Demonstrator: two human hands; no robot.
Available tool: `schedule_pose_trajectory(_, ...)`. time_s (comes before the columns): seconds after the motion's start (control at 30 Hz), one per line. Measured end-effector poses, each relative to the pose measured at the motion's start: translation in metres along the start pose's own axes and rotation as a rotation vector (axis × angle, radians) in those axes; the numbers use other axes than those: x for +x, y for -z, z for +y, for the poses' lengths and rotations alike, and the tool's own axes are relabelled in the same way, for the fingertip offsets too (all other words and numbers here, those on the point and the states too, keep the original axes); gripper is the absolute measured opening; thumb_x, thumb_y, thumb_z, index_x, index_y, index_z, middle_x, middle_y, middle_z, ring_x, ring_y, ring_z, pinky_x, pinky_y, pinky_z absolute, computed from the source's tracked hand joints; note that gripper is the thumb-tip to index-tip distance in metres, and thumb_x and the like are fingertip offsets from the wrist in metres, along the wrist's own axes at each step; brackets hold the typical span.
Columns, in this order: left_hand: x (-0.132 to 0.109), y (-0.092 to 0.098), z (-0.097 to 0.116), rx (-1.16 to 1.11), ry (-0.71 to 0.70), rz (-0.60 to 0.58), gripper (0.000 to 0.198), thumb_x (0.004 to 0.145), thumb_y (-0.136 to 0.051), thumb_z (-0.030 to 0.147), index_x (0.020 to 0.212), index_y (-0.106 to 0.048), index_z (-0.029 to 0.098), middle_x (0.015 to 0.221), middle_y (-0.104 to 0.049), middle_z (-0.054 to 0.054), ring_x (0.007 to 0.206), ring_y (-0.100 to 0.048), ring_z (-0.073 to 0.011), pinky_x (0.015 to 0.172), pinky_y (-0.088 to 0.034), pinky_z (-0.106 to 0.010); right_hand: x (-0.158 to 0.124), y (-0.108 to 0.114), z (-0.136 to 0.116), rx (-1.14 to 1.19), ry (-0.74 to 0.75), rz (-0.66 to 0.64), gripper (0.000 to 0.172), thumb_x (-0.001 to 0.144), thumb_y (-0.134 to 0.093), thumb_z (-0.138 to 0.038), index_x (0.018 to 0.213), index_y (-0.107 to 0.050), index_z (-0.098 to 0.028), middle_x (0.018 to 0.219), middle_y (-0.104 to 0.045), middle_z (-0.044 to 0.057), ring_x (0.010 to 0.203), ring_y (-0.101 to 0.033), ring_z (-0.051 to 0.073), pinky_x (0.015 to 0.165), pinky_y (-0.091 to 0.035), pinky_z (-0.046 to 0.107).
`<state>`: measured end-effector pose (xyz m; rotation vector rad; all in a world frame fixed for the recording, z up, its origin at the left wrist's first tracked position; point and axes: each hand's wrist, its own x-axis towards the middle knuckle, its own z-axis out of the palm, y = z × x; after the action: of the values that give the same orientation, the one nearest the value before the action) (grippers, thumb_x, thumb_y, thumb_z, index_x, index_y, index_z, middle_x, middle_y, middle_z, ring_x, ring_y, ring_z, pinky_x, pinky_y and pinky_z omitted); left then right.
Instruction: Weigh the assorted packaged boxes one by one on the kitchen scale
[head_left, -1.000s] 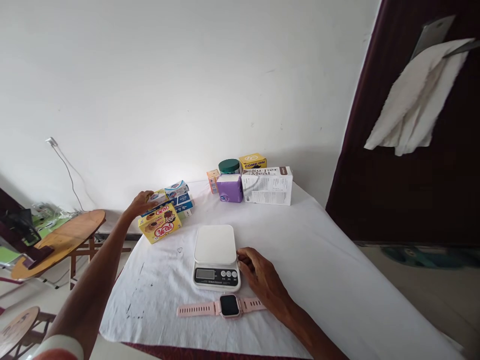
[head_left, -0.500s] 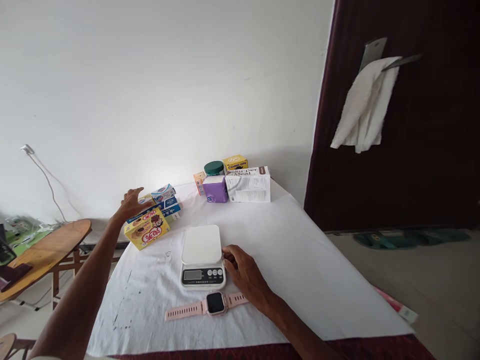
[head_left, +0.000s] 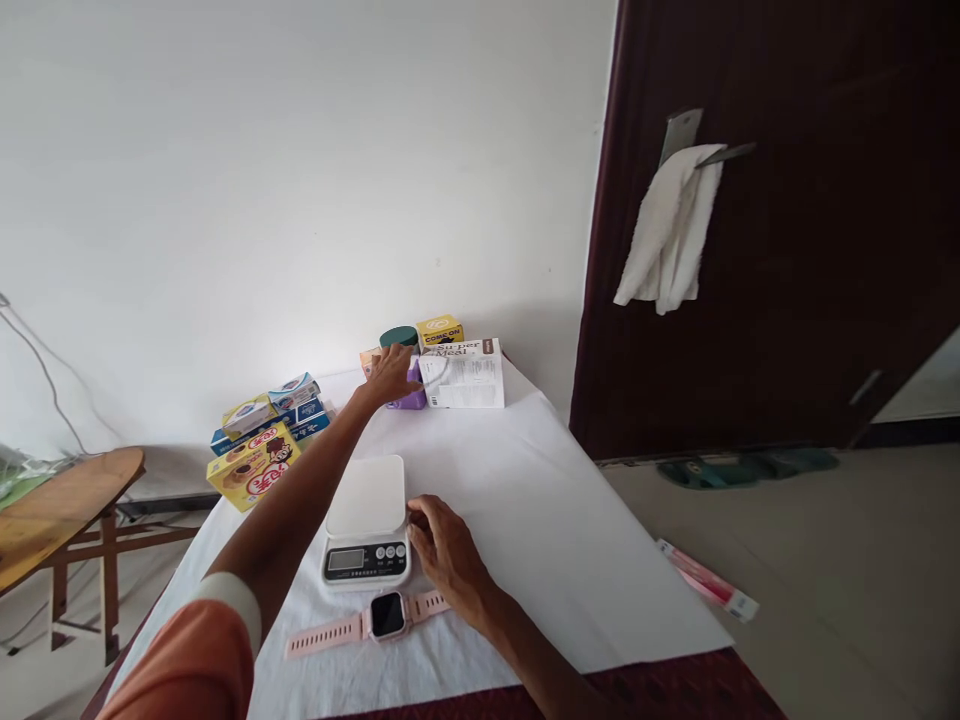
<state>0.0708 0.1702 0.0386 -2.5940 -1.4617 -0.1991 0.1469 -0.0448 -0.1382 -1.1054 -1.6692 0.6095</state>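
My left hand (head_left: 390,376) reaches across the table to the purple box (head_left: 411,397) at the back, its fingers curled over the box's top. My right hand (head_left: 444,545) rests on the white cloth, fingers bent, touching the right side of the white kitchen scale (head_left: 367,520). A pink smartwatch (head_left: 388,615) lies flat in front of the scale. Behind the purple box stand a white "Super Meal" carton (head_left: 465,375), a green-lidded jar (head_left: 398,337) and a yellow box (head_left: 439,330).
A stack of yellow and blue snack boxes (head_left: 259,445) sits at the table's left. A wooden side table (head_left: 52,505) stands further left. A dark door (head_left: 750,250) with a white towel (head_left: 667,235) is on the right. A pink packet (head_left: 709,580) lies on the floor.
My left hand left the snack boxes at the left and moved right and back to the purple box. The view swung right. My right hand stayed by the scale.
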Motion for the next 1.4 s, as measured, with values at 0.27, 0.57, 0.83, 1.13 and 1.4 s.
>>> schedule_pose_trajectory(0.27, 0.041, -0.026, -0.022, 0.079, 0.061, -0.151, 0.077, 0.07, -0.079, 0.027, 0.14, -0.045, 0.026, 0.141, -0.051, -0.016, 0.135, -0.044, -0.0397, 0.105, -0.036, -0.055, 0.001, -0.003, -0.001, -0.016, -0.004, 0.017, 0.022, 0.089, -0.048, -0.01, 0.106, -0.055, -0.022, 0.104, -0.066, 0.008, 0.094, -0.062, 0.022, 0.086, -0.052, 0.037)
schedule_pose_trajectory(0.57, 0.034, -0.026, -0.028, 0.137, 0.081, -0.108, 0.073, 0.063, -0.082, 0.027, 0.13, -0.052, 0.024, 0.142, -0.046, -0.017, 0.135, -0.039, -0.0416, 0.108, -0.032, -0.057, 0.002, -0.003, -0.002, -0.027, -0.026, 0.015, 0.024, 0.087, -0.05, -0.008, 0.105, -0.055, -0.023, 0.103, -0.065, 0.007, 0.095, -0.062, 0.022, 0.087, -0.052, 0.037)
schedule_pose_trajectory(0.83, -0.007, -0.016, -0.048, 0.07, 0.077, -0.077, 0.07, 0.069, -0.076, 0.03, 0.133, -0.048, 0.024, 0.127, -0.06, -0.013, 0.119, -0.055, -0.0349, 0.096, -0.045, -0.047, 0.0, -0.005, 0.002, -0.003, 0.0, 0.038, 0.024, 0.088, -0.05, -0.009, 0.107, -0.056, -0.023, 0.102, -0.065, 0.006, 0.093, -0.062, 0.021, 0.085, -0.052, 0.036)
schedule_pose_trajectory(1.13, -0.112, 0.057, -0.064, -0.062, 0.116, 0.046, 0.049, 0.083, -0.064, 0.055, 0.118, -0.055, 0.023, 0.11, -0.067, -0.008, 0.103, -0.064, -0.0323, 0.091, -0.047, -0.044, 0.002, 0.005, -0.007, 0.034, -0.055, -0.035, 0.02, 0.09, -0.047, -0.015, 0.106, -0.058, -0.02, 0.105, -0.066, 0.008, 0.097, -0.063, 0.022, 0.087, -0.051, 0.037)
schedule_pose_trajectory(1.4, -0.201, 0.041, -0.023, -0.185, -0.002, -0.017, 0.048, 0.083, -0.071, 0.052, 0.122, -0.059, 0.027, 0.121, -0.067, -0.008, 0.115, -0.063, -0.0326, 0.099, -0.048, -0.045, 0.002, 0.007, -0.008, 0.032, -0.071, -0.074, 0.019, 0.095, -0.042, -0.027, 0.102, -0.058, -0.021, 0.1, -0.066, 0.007, 0.091, -0.063, 0.021, 0.084, -0.051, 0.037)
